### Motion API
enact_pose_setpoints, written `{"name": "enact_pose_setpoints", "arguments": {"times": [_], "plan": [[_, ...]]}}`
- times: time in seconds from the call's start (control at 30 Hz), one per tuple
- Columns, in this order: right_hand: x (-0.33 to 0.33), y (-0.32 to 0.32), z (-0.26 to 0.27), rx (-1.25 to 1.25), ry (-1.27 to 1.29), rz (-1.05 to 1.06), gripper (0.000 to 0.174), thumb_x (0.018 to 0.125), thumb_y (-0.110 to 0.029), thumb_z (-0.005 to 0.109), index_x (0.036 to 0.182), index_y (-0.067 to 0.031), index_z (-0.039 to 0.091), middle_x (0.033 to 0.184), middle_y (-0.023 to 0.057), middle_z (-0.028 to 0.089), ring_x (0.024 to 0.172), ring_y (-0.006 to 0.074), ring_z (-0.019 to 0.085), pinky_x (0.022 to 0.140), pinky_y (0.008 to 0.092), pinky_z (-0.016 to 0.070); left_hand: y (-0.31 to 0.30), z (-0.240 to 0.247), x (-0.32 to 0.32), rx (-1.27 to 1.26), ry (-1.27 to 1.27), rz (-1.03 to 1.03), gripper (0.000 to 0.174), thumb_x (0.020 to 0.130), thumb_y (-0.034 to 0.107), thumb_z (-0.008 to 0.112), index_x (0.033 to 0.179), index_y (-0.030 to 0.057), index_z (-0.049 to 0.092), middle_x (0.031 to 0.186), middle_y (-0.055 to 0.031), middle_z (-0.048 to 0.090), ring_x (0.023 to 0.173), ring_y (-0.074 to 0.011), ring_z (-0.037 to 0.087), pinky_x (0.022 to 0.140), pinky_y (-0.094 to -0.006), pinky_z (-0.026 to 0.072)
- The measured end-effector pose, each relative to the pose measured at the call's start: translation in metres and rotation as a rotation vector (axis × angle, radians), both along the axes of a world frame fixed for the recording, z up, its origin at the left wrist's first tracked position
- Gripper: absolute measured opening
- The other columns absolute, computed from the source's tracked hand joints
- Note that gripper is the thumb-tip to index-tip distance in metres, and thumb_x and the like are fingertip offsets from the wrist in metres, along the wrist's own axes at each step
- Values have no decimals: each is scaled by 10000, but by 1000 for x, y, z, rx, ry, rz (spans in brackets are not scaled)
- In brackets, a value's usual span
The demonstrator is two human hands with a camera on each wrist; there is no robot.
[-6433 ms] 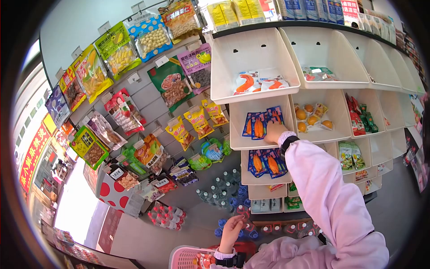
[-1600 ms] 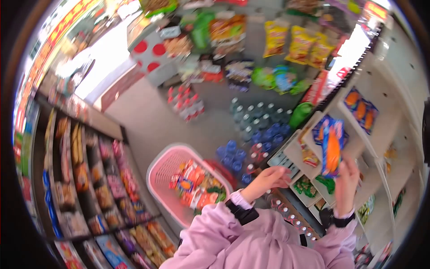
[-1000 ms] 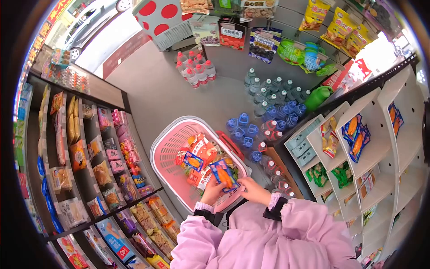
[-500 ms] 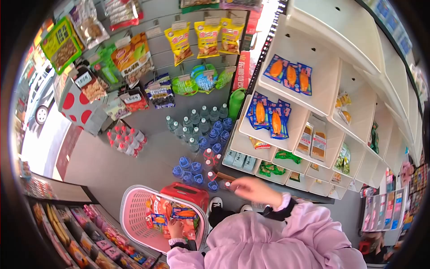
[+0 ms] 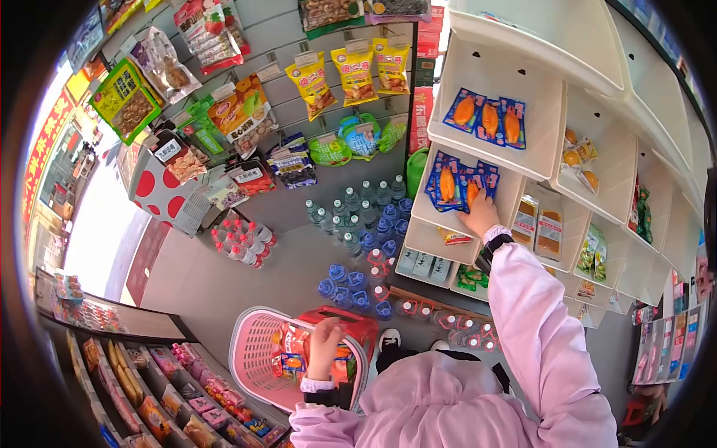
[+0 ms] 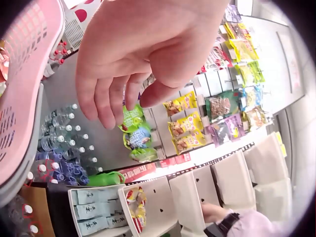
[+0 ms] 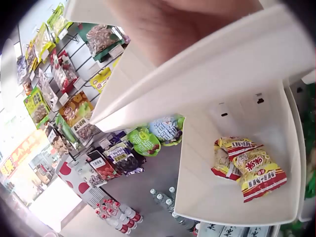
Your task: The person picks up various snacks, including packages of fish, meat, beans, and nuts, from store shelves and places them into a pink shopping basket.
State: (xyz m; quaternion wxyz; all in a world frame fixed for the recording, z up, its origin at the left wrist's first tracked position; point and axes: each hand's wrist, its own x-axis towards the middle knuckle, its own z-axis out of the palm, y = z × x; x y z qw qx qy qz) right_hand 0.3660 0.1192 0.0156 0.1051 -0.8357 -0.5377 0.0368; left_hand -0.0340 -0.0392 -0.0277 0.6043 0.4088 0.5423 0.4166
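My right hand (image 5: 479, 215) reaches into a white bin (image 5: 429, 219), its fingertips on the lower edge of a blue snack packet with an orange item showing on it. More such blue packets (image 5: 447, 184) lie beside it. In the right wrist view the bin wall hides those fingers, so I cannot tell whether they pinch the packet. My left hand (image 5: 325, 349) hovers over the pink basket (image 5: 243, 351), holding nothing. The left wrist view shows its fingers (image 6: 102, 101) loosely bent. Orange-red and blue packets (image 5: 293, 361) lie in the basket.
Blue packets (image 5: 489, 119) lie in the bin above; yellow-red packets (image 7: 254, 168) sit in one below. Bottles (image 5: 355, 216) stand on the floor ahead. Hanging snack bags (image 5: 314, 82) line the wall. A snack shelf (image 5: 172, 388) stands at lower left, a red basket (image 5: 351, 325) behind the pink one.
A blue packet passed from the right hand into the pink basket, where the left hand was with it. The left hand has risen out of the basket; the right has returned to the bins.
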Motion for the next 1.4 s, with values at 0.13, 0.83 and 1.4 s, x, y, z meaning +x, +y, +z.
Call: {"name": "enact_pose_setpoints", "arguments": {"times": [0.13,0.83,1.4], "plan": [[6,5,0,-3,-7,2,821,609,-310,679,1181,106,263,1007,261,468,886,389,517,783,396,440,-7,-6,12,17,54,-136,247,826,58,472,1061,-18,481,909,-102,578,819,-146,566,721,-262,463],[-176,-146,-20,-205,869,730,710,626,-141,674,1209,30,308,1133,226,426,1069,335,435,886,378,364,-28,-9,61,-333,-819,-70,396,866,228,489,1178,8,383,1100,-103,505,973,-195,531,850,-324,430],[-213,-185,-65,-611,573,1090,511,686,-166,600,1125,4,402,1047,184,484,955,339,493,786,402,423,-180,-206,-119,-586,-616,809,271,831,131,426,1076,35,489,1042,-87,543,992,-241,499,856,-372,384]]}}
